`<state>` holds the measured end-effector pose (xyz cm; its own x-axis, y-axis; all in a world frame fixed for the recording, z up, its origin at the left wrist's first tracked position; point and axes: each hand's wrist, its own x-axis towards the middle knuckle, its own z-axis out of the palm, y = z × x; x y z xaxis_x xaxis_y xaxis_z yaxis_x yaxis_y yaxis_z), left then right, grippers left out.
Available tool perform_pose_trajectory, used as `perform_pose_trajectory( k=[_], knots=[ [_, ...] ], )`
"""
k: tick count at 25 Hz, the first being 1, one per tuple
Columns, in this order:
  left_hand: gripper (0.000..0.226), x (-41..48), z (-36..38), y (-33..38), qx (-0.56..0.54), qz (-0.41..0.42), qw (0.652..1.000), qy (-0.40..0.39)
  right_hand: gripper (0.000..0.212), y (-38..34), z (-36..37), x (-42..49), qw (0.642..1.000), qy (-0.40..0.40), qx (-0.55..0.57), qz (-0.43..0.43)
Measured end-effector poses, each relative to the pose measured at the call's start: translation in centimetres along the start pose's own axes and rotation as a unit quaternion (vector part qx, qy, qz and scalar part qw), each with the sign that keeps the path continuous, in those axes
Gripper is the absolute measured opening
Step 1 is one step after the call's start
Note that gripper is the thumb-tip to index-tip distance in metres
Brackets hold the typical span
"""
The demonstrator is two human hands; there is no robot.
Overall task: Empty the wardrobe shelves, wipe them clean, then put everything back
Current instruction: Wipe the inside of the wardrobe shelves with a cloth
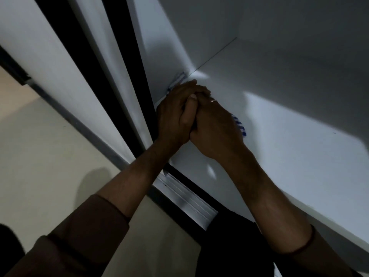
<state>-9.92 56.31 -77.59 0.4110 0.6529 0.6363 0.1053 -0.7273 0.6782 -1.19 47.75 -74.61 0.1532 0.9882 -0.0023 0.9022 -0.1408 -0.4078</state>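
Blue-striped white cloth (239, 126) peeks from beneath both hands.

No text, label, brand, number or sign can be read anywhere in the head view; the white shelf (279, 120) and the wardrobe panels carry no print; the cloth (240, 126) under the hands shows only blue and white stripes, no lettering.

left hand (174, 114) beside right hand (216, 128) | both on cloth (240, 126) | cloth on shelf (289, 136)
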Motion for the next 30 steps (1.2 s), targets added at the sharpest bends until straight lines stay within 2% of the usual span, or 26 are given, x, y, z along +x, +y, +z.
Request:
perform_pose_trajectory(
  k=[1,2,4,5,8,11,14,16,18,20,23,25,27,30],
  knots=[
    [0.053,-0.1,0.1,-0.1,-0.002,0.005,1.000,0.005,0.061,0.2,0.2,0.3,1.000,-0.019,0.017,0.008],
    [0.052,0.0,0.2,-0.1,-0.009,0.011,1.000,0.007,0.061,0.1,0.4,0.2,1.000,0.014,0.026,0.004],
    [0.049,0.0,0.3,-0.3,-0.027,0.019,0.999,0.007,0.057,-0.7,0.6,-0.5,0.989,0.142,0.022,-0.014],
    [0.047,0.0,0.2,-0.4,-0.034,0.026,0.999,0.012,0.052,-0.8,0.7,-0.7,0.983,0.181,-0.001,-0.036],
    [0.042,0.1,0.0,0.0,-0.032,0.033,0.998,0.037,0.040,-1.0,0.2,-0.7,0.968,0.218,-0.095,-0.082],
    [0.042,0.3,-0.3,1.0,-0.026,0.046,0.998,0.037,0.036,-1.7,-1.0,-1.1,0.975,0.191,-0.100,-0.047],
    [0.043,0.3,-0.3,1.3,-0.006,0.064,0.997,0.037,0.044,-2.0,-1.5,-1.9,0.984,0.158,-0.085,0.011],
    [0.044,0.0,-0.6,1.6,0.000,0.057,0.998,0.035,0.044,-2.8,-1.9,-2.4,0.987,0.152,-0.049,0.005],
    [0.039,-1.9,-1.5,2.2,-0.078,0.072,0.993,0.051,0.036,-3.9,-2.2,-4.1,0.989,0.146,-0.015,-0.019],
    [0.031,-6.1,-2.2,3.3,-0.138,0.121,0.981,0.058,0.033,-4.6,-2.1,-7.9,0.990,0.134,-0.024,-0.045],
    [0.045,-14.6,-2.8,3.5,-0.163,0.156,0.974,-0.034,0.034,-5.3,1.6,-16.6,0.991,0.124,-0.050,0.009],
    [0.054,-19.2,-1.5,2.2,-0.177,0.116,0.965,-0.152,0.037,-4.4,5.4,-22.2,0.987,0.107,-0.055,0.104],
    [0.054,-22.0,0.9,0.1,-0.181,0.049,0.947,-0.262,0.051,-2.0,8.2,-26.0,0.971,0.068,-0.130,0.190],
    [0.058,-24.1,4.9,-2.6,-0.075,0.037,0.928,-0.364,0.063,1.9,7.8,-27.5,0.931,0.019,-0.253,0.263]
  ],
)
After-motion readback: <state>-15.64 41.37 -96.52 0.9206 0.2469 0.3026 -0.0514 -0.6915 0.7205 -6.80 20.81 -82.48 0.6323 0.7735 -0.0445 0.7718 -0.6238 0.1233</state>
